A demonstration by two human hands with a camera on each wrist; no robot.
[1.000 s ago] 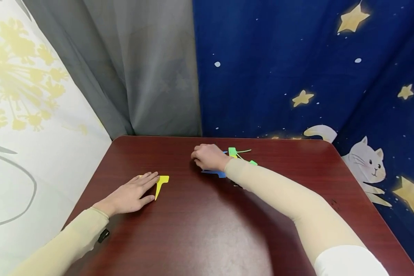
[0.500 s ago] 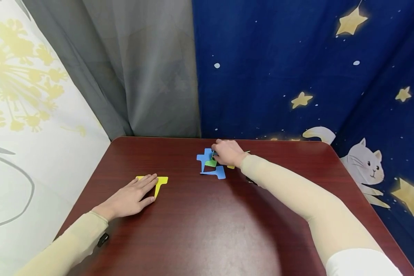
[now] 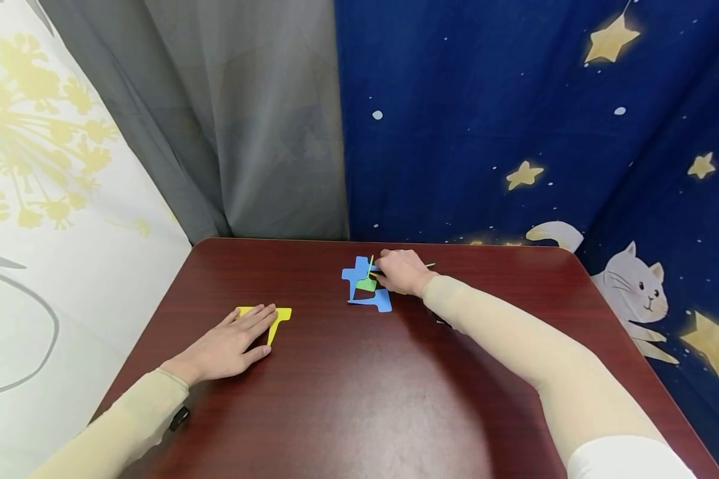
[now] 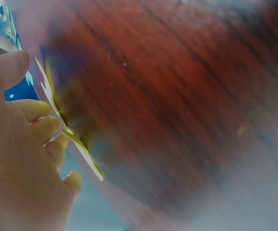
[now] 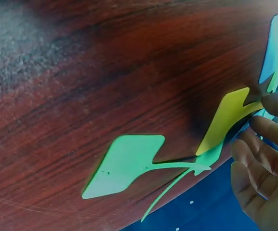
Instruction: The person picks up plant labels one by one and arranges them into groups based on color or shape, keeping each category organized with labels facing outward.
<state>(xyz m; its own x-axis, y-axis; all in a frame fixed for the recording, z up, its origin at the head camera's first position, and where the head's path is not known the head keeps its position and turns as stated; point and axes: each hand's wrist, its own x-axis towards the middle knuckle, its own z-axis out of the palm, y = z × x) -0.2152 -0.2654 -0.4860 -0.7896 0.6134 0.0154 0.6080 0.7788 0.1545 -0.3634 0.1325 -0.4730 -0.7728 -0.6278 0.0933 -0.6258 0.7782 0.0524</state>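
My left hand (image 3: 224, 347) lies with straight fingers over yellow T-shaped plant labels (image 3: 283, 314) on the left of the table; their overlap is partly hidden by the fingers. Toward the back middle, my right hand (image 3: 403, 269) pinches the thin stem of a yellow plant label (image 5: 225, 118) between thumb and forefinger. Just left of it lie several blue plant labels (image 3: 383, 301), with a green plant label (image 3: 367, 285) among them, its stem sticking up. The right wrist view also has a green plant label (image 5: 129, 161) lying flat nearby and another green label (image 5: 211, 155) partly under the yellow one.
The dark red wooden table (image 3: 347, 399) has rounded far corners. Right behind its back edge hang a grey curtain (image 3: 281, 133) and a blue star-patterned curtain (image 3: 455, 133). A white patterned sheet (image 3: 36, 286) stands along the left side.
My right hand has moved right from above the blue labels to the yellow label, and the green label now lies among the blue ones. My left hand has stayed in place.
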